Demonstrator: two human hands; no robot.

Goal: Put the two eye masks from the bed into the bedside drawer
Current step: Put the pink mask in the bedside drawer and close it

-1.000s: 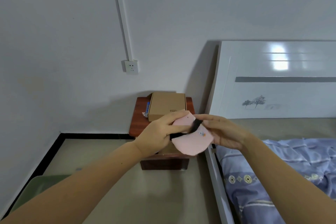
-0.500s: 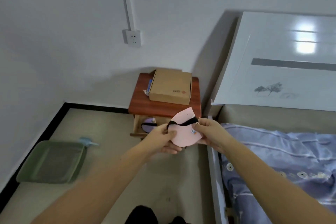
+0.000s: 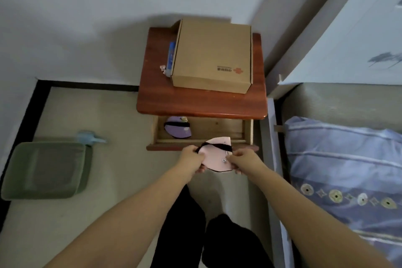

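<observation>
A folded pink eye mask (image 3: 215, 158) with a black strap is held between my left hand (image 3: 192, 159) and my right hand (image 3: 243, 161), just over the front edge of the open bedside drawer (image 3: 217, 130). Both hands pinch the mask at its sides. A purple eye mask (image 3: 178, 130) with a black strap lies inside the drawer at its left end. The drawer belongs to a reddish wooden bedside table (image 3: 202, 104).
A cardboard box (image 3: 212, 54) and a blue tube (image 3: 170, 59) sit on the bedside table. The bed with blue bedding (image 3: 348, 169) and a white headboard (image 3: 359, 39) stands to the right. A green basin (image 3: 45, 169) sits on the floor to the left. My dark-clothed legs (image 3: 213, 235) are below.
The view has tilted down over the bedside table. My hands have lowered the pink mask toward the front of the open drawer, where the purple mask now shows fully.
</observation>
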